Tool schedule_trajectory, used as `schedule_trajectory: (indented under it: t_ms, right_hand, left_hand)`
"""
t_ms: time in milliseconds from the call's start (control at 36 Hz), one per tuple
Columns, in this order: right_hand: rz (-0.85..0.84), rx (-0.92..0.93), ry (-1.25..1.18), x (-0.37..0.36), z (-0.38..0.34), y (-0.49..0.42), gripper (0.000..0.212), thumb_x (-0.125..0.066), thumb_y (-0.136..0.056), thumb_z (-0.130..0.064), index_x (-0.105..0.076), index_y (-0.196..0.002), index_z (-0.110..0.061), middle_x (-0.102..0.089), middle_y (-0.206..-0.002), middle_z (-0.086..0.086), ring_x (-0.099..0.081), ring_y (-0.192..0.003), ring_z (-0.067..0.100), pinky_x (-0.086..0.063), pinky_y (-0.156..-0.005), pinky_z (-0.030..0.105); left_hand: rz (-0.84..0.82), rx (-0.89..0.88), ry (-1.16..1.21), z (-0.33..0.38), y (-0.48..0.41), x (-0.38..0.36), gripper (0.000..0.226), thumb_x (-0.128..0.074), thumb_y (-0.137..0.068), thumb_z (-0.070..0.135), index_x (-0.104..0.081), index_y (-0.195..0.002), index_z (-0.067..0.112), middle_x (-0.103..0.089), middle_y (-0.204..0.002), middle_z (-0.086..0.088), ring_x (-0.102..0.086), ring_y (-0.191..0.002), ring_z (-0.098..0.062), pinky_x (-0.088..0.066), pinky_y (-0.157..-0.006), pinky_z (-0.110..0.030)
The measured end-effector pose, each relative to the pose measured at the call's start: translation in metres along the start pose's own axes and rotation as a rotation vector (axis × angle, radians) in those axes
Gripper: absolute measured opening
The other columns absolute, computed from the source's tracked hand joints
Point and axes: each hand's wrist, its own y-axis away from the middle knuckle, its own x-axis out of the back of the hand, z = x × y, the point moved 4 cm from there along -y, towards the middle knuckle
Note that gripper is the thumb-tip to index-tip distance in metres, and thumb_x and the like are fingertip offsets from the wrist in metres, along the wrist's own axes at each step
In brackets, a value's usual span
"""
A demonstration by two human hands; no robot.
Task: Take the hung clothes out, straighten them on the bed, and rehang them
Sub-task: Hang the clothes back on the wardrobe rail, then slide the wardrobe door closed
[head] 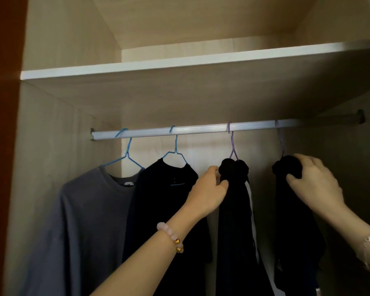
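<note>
Wardrobe rail holding four garments on two blue hangers and two purple hangers; left hand pinches the third garment at its bunched top, right hand clasps the fourth garment, whose hooks probably need lifting clear before pulling out

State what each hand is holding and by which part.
Left hand pinches the white-striped black garment at its bunched top, under the purple hanger. Right hand grips the rightmost black garment at its bunched top.
</note>
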Motion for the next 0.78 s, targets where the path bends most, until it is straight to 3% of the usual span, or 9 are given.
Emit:
schedule_trajectory:
  t_ms: [83, 167, 250, 306, 417, 472, 611, 694, 778]
  right_hand:
    - [0.046, 0.097, 0.013, 0.015, -0.004, 0.029, 0.056, -0.059, -0.093, -0.026, -0.039, -0.144, -0.023, -0.045, -0.144, 0.007, -0.055, -0.119, 0.030, -0.055, -0.083, 0.046]
    - [0.060, 0.229, 0.042, 0.027, -0.001, 0.062, 0.053, -0.062, -0.090, -0.022, -0.046, -0.140, -0.019, -0.056, -0.131, 0.008, -0.061, -0.109, 0.027, -0.056, -0.074, 0.041]
    - [0.019, 0.301, 0.043, 0.032, 0.010, 0.093, 0.049, -0.063, -0.086, -0.016, -0.053, -0.134, -0.015, -0.063, -0.120, 0.009, -0.063, -0.101, 0.026, -0.056, -0.074, 0.041]
    - [0.028, 0.317, 0.054, 0.033, 0.024, 0.111, 0.047, -0.062, -0.085, -0.014, -0.055, -0.132, -0.013, -0.065, -0.116, 0.011, -0.064, -0.100, 0.028, -0.056, -0.077, 0.043]
    - [0.255, 0.300, 0.174, 0.040, 0.061, 0.138, 0.032, -0.059, -0.092, -0.014, -0.061, -0.124, -0.009, -0.064, -0.115, 0.014, -0.059, -0.102, 0.031, -0.050, -0.085, 0.041]
    - [0.355, 0.275, 0.168, 0.046, 0.078, 0.152, 0.035, -0.055, -0.089, -0.013, -0.061, -0.122, -0.004, -0.060, -0.119, 0.017, -0.053, -0.109, 0.028, -0.042, -0.092, 0.032]
    - [0.532, 0.352, 0.228, 0.068, 0.095, 0.193, 0.033, -0.058, -0.087, -0.007, -0.063, -0.117, 0.005, -0.061, -0.117, 0.024, -0.051, -0.111, 0.032, -0.038, -0.099, 0.029]
    - [0.449, 0.237, 0.155, 0.079, 0.119, 0.194, 0.049, -0.061, -0.086, -0.017, -0.052, -0.132, 0.000, -0.052, -0.135, 0.018, -0.044, -0.126, 0.028, -0.027, -0.109, 0.016]
    - [0.277, 0.062, 0.098, 0.076, 0.151, 0.188, 0.071, -0.054, -0.087, -0.045, -0.034, -0.147, -0.012, -0.034, -0.153, 0.001, -0.028, -0.140, 0.007, -0.022, -0.114, 0.018]
  left_hand:
    - [0.141, -0.071, -0.018, -0.004, 0.025, 0.004, 0.042, -0.044, -0.094, 0.029, -0.036, -0.135, 0.023, -0.049, -0.135, 0.004, -0.050, -0.119, -0.014, -0.042, -0.101, -0.034]
    - [0.325, -0.221, -0.046, 0.000, 0.062, -0.001, 0.033, -0.045, -0.093, 0.023, -0.046, -0.125, 0.021, -0.055, -0.123, 0.007, -0.051, -0.113, -0.008, -0.042, -0.095, -0.024]
    - [0.463, -0.325, -0.025, 0.003, 0.099, -0.022, 0.031, -0.040, -0.089, 0.022, -0.053, -0.117, 0.018, -0.060, -0.112, 0.006, -0.054, -0.106, -0.005, -0.041, -0.090, -0.014]
    - [0.470, -0.379, -0.009, 0.004, 0.120, -0.048, 0.031, -0.040, -0.088, 0.018, -0.056, -0.114, 0.016, -0.062, -0.109, 0.005, -0.055, -0.104, -0.005, -0.043, -0.090, -0.014]
    - [0.233, -0.415, 0.145, 0.013, 0.153, -0.115, 0.033, -0.042, -0.090, 0.017, -0.055, -0.119, 0.019, -0.061, -0.114, 0.007, -0.054, -0.108, -0.001, -0.043, -0.094, -0.013]
    - [0.057, -0.360, 0.192, 0.020, 0.166, -0.149, 0.037, -0.040, -0.090, 0.025, -0.048, -0.127, 0.027, -0.055, -0.123, 0.013, -0.048, -0.117, 0.001, -0.039, -0.099, -0.012]
    - [-0.239, -0.218, 0.267, 0.046, 0.188, -0.219, 0.046, -0.043, -0.094, 0.041, -0.027, -0.138, 0.041, -0.034, -0.140, 0.024, -0.034, -0.128, 0.008, -0.029, -0.106, -0.012]
    - [-0.390, -0.164, 0.344, 0.066, 0.195, -0.253, 0.063, -0.036, -0.085, 0.061, -0.014, -0.142, 0.044, -0.022, -0.147, 0.028, -0.024, -0.133, 0.009, -0.022, -0.108, -0.015]
    - [-0.509, -0.042, 0.560, 0.077, 0.197, -0.286, 0.081, -0.060, -0.080, 0.052, -0.014, -0.145, 0.037, -0.022, -0.145, 0.027, -0.024, -0.130, 0.011, -0.022, -0.111, -0.019]
